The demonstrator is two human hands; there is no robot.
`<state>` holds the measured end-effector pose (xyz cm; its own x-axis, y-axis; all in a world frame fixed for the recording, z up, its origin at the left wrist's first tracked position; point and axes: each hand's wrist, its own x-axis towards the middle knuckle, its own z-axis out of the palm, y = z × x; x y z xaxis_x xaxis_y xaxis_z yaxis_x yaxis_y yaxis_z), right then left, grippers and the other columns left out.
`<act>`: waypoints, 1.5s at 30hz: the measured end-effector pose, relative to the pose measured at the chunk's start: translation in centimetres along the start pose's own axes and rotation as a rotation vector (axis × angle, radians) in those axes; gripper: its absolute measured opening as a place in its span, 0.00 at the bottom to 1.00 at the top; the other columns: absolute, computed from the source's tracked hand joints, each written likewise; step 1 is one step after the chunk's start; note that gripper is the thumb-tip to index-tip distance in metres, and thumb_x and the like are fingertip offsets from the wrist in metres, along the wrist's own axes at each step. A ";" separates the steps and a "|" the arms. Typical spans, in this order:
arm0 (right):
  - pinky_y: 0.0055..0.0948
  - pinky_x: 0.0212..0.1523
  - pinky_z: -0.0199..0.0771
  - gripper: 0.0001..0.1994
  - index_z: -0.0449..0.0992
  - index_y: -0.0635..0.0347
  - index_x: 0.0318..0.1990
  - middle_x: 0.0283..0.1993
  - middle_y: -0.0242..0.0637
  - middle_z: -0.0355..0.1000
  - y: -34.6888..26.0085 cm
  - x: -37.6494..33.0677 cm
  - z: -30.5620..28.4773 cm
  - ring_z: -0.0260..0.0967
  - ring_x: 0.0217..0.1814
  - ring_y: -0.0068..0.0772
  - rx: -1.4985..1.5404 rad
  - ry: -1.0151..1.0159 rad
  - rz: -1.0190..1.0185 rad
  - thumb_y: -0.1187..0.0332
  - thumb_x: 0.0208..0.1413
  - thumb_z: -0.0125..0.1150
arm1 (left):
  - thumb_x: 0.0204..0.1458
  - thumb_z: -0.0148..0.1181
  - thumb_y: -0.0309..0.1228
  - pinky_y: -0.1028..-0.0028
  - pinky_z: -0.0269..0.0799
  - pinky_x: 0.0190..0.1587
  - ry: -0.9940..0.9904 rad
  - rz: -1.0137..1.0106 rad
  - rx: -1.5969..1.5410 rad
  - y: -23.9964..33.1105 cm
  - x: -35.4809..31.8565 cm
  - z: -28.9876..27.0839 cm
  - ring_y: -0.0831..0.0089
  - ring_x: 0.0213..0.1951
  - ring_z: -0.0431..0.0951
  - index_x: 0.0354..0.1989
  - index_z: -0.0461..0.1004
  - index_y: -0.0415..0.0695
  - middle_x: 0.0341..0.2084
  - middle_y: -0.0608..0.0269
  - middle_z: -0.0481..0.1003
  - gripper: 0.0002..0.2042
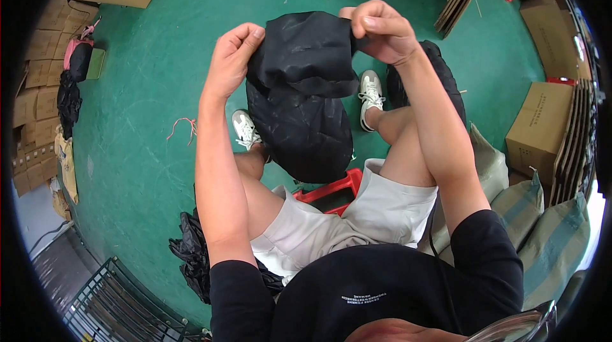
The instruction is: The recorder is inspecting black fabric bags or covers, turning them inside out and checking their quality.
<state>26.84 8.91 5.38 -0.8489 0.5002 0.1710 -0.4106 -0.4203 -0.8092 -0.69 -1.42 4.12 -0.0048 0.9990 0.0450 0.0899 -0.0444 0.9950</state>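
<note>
A black fabric piece (307, 49), shaped like a small bag, is stretched between my two hands. My left hand (234, 55) pinches its left edge between thumb and fingers. My right hand (384, 31) is closed on its upper right corner, and the fingertips there are partly hidden. Below the fabric, between my shoes, a bulky black sack (306, 135) rests on the floor. The held fabric overlaps the top of this sack, and I cannot tell whether the two are joined.
A second black sack (440, 74) lies beyond my right leg. Under me is a red stool (338, 190). Black plastic bags (191, 249) lie at my left. Woven sacks (554, 240) and cartons (539, 122) stand at right, stacked cartons (48, 80) at far left. A pink string (183, 126) lies on the green floor.
</note>
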 end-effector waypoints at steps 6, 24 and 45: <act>0.29 0.47 0.71 0.08 0.78 0.67 0.32 0.38 0.36 0.73 0.9 0.9 0.4 0.71 0.40 0.28 0.082 0.200 0.102 0.69 0.56 0.60 | 0.62 0.53 0.41 0.83 0.69 0.41 -0.185 -0.207 -0.339 0.5 -0.8 2.0 0.88 0.35 0.72 0.43 0.75 0.35 0.34 0.73 0.76 0.17; 0.27 0.46 0.73 0.34 0.71 0.74 0.47 0.44 0.42 0.76 1.3 -1.3 0.7 0.74 0.43 0.30 -0.016 0.027 0.286 0.69 0.28 0.80 | 0.61 0.51 0.42 0.67 0.74 0.51 -0.194 -0.139 -0.953 1.1 -1.9 2.2 0.63 0.45 0.79 0.50 0.71 0.30 0.44 0.49 0.77 0.23; 0.48 0.68 0.55 0.36 0.70 0.61 0.59 0.61 0.46 0.68 1.1 -0.8 -3.1 0.63 0.63 0.51 0.781 0.058 -0.202 0.38 0.53 0.52 | 0.64 0.44 0.34 0.57 0.60 0.65 -0.196 0.110 -1.330 -1.0 -0.7 0.5 0.55 0.61 0.67 0.64 0.59 0.35 0.61 0.47 0.65 0.23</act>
<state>28.11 10.43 2.63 -0.7239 0.6522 0.2251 -0.6861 -0.7146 -0.1360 -0.25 -2.11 3.02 0.0913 0.9696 0.2272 -0.9461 0.0132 0.3237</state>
